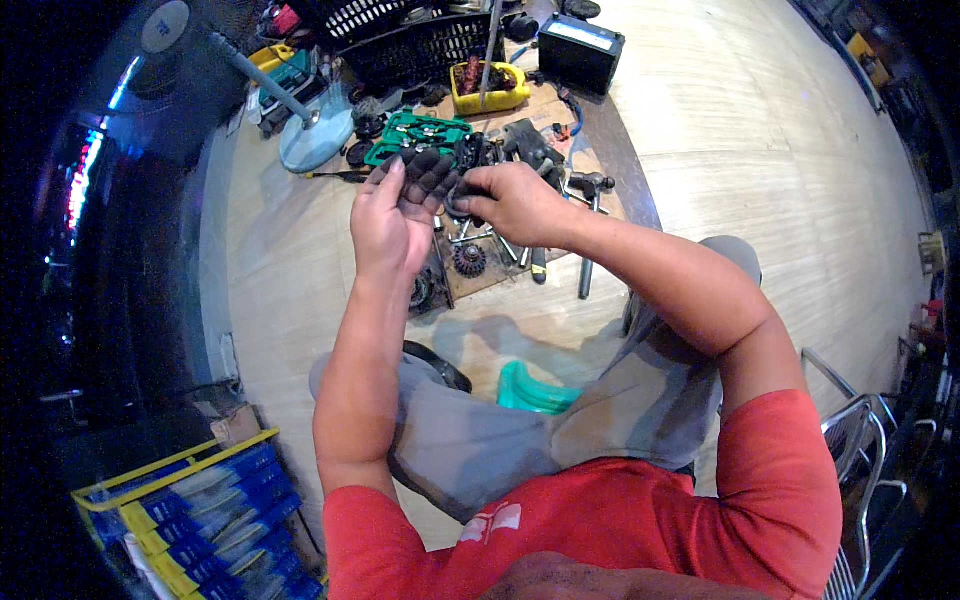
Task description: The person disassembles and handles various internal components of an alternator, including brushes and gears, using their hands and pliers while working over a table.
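- A pale floor (pixel 760 150) spreads around the scene, with a brown board (pixel 497 282) laid on it beneath the hands, crowded with tools and parts.
- The left hand (pixel 393 222) is turned palm up, its blackened fingers extended and slightly bent.
- The right hand (pixel 520 205) pinches a dark curved part (pixel 455 203) between thumb and fingers, just beside the left palm; whether the left fingers touch it cannot be told.
- Nearer the person than the hands, a dark toothed wheel (pixel 470 259) lies on the board.
- To the right of the right hand rests a hammer (pixel 592 187), handle toward the person.
- Just beyond the left fingers sits an open green tool case (pixel 400 140).
- Farther beyond the hands stand a yellow tray (pixel 513 98), a black crate (pixel 425 52) and, to its right, a black battery (pixel 580 58).
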Motion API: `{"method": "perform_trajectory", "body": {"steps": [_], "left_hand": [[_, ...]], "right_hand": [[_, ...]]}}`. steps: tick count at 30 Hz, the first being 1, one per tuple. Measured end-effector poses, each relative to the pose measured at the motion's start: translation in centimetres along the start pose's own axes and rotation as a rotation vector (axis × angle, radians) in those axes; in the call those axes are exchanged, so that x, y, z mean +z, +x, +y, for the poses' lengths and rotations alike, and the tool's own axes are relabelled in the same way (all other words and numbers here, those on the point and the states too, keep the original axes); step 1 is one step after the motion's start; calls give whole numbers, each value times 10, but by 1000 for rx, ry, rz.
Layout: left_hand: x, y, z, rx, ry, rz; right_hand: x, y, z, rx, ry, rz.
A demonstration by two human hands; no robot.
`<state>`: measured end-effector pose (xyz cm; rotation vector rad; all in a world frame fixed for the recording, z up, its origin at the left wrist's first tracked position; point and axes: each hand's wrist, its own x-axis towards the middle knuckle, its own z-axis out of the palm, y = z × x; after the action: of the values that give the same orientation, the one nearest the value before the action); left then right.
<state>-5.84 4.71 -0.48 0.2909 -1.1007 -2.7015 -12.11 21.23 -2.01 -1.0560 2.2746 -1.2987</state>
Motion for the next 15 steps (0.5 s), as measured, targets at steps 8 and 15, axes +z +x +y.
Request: {"method": "perform_trajectory", "body": {"steps": [8, 15], "left_hand": [[5, -8, 2, -29, 110, -127], [14, -18, -7, -203, 430, -189]], "right_hand": [[-19, 6, 6, -190, -56, -202], [-55, 14, 10, -287, -409, -203]]}}
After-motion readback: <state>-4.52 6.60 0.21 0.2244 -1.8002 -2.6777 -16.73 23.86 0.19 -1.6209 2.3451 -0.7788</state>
